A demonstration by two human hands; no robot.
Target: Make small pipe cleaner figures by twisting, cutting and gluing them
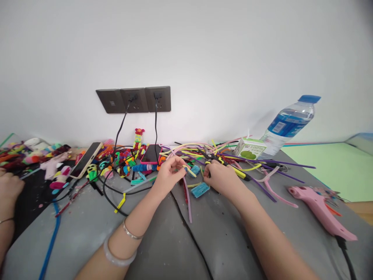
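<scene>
My left hand (pixel 170 175) is pinched shut over the middle of the table, with a short pale yellow pipe cleaner (pixel 190 171) at its fingertips. Below those fingers a lilac pipe cleaner (pixel 188 202) runs down toward the front; whether the hand grips it too is unclear. My right hand (pixel 218 177) is closed, fingers curled down beside a bundle of short blue pipe cleaner pieces (pixel 200 189). What its fingertips hold, if anything, is hidden. Pliers with yellow and black handles (pixel 240 173) lie just behind and partly under it.
Loose pipe cleaners (pixel 186 149) and small fuzzy figures (pixel 139 138) crowd the back. A pink glue gun (pixel 320 210) lies right, near a drink carton (pixel 250 148) and water bottle (pixel 287 126). Black cables (pixel 186 225) cross the table. Another person's hand (pixel 10 186) rests left.
</scene>
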